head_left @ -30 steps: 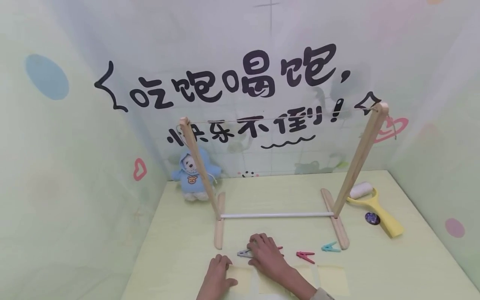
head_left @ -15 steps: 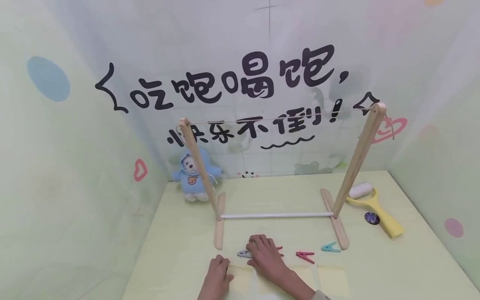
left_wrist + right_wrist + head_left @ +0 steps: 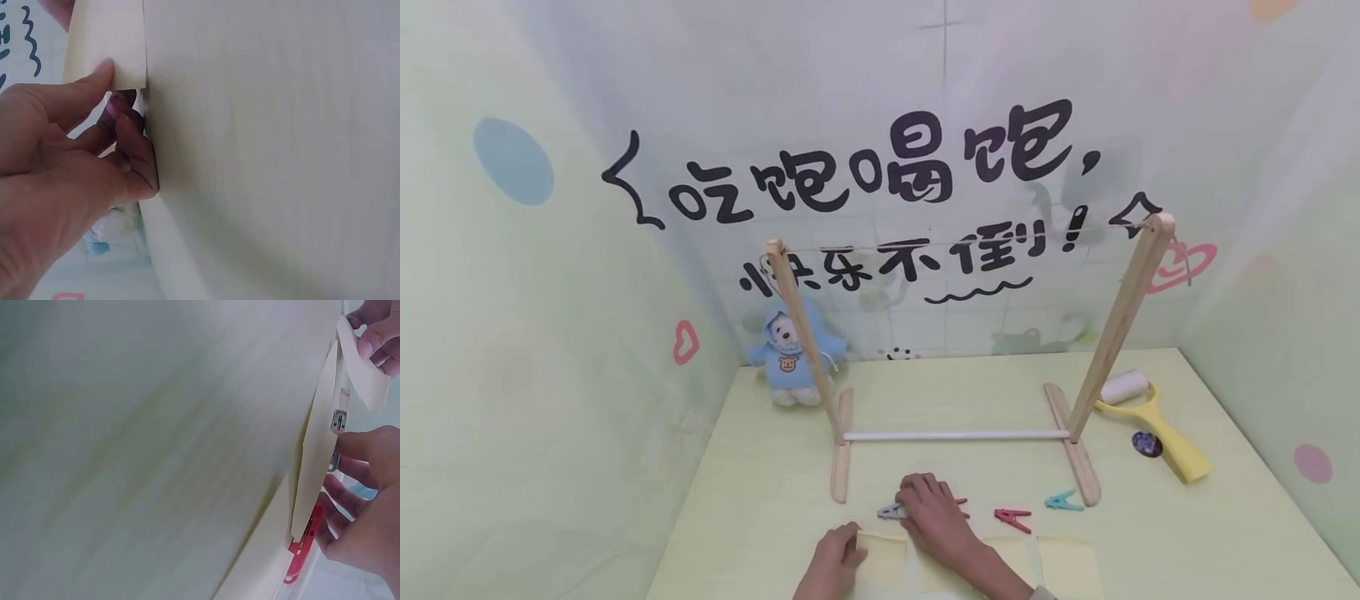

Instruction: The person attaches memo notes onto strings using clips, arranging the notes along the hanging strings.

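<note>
My left hand pinches the left edge of a pale yellow paper sheet between thumb and fingers. Seen from the left wrist, the thumb lies flat on the paper with curled fingers behind it. In the right wrist view that sheet stands tilted up from the table. My right hand reaches over the other sheets and grips a grey clothespin, thumb and forefinger at its two handles in the right wrist view. A red clothespin lies beside its lower fingers, partly hidden by the hand in the head view.
Another red clothespin and a teal one lie to the right, above more yellow sheets. Behind stands a wooden frame with a string across its top. A plush toy and a yellow lint roller flank it.
My left thumb, earlier spread over the paper, has closed in on its edge, and the sheet's upper edge has lifted a little. My right hand stays at the grey clothespin. The head view shifted slightly.
</note>
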Demonstrator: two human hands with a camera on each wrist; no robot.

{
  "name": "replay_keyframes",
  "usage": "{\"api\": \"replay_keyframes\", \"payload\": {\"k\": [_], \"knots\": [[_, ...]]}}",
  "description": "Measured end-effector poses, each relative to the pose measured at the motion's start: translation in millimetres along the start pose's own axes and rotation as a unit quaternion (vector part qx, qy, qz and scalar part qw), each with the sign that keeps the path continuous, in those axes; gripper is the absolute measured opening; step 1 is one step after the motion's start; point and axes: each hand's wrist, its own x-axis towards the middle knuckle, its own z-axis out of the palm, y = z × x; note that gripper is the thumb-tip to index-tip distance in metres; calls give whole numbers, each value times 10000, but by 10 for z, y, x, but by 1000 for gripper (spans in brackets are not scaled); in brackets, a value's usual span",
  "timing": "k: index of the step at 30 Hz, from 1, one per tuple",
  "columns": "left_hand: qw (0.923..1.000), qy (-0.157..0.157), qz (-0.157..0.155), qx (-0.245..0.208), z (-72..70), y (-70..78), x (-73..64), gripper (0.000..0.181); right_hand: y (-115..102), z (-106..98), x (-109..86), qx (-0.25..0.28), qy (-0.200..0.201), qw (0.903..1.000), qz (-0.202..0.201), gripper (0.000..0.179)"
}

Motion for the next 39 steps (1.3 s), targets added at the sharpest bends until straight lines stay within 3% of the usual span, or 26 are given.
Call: {"api": "replay_keyframes", "payload": {"k": [2,6,12,17,20,24,28,32,34,39], "knots": [[9990,-173,-262,-309,-34,52,-18,11,12,-5,-7,124,26,9999,-54,29],[9969,-193,-548,-532,-89,150,-42,16,40,-33,3,376,90,9992,-103,29],[9963,-104,-645,-561,-94,141,-56,26,30,-76,27,486,281,9984,-106,32],[9943,53,-810,-689,-61,136,-49,19,32,-73,44,690,346,9970,-15,39],[9938,254,-805,-719,15,43,-20,12,35,-80,54,991,431,9941,92,44],[9937,441,-821,-621,156,-211,40,11,41,-83,72,1523,649,9860,184,41],[9927,565,-880,-603,243,-325,64,9,178,45,56,1954,1040,9752,-32,35],[9926,737,-735,-618,177,-105,1,9,406,225,57,2341,1412,9615,-270,35],[9922,821,-703,-628,106,54,-33,12,445,135,87,2529,1393,9572,-224,37],[9863,1106,-922,-801,-126,367,-33,18,296,-589,228,2903,1166,9496,203,28]]}}
